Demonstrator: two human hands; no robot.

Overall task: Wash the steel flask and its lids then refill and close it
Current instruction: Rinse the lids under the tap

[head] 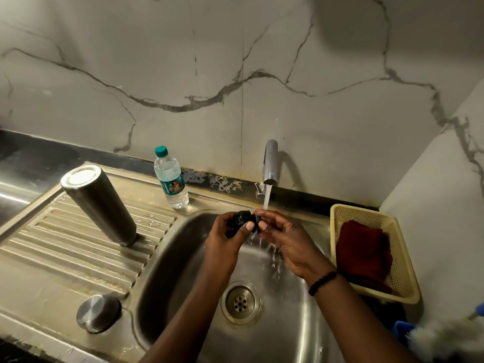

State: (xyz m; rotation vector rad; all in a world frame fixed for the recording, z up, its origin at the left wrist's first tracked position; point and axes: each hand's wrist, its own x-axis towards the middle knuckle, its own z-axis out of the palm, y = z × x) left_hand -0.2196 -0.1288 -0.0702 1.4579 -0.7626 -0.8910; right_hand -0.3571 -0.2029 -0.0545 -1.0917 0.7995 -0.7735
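both hands' fingers (248, 226) hide most of the black lid (242, 218).

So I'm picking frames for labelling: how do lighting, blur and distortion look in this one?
Head view: dim, warm light; the tap casts a shadow on the wall, and the counter's back edge bows from the wide lens. The steel flask is sharp; the black lid in both hands is dark and slightly smeared; the brush at bottom right is blurred.
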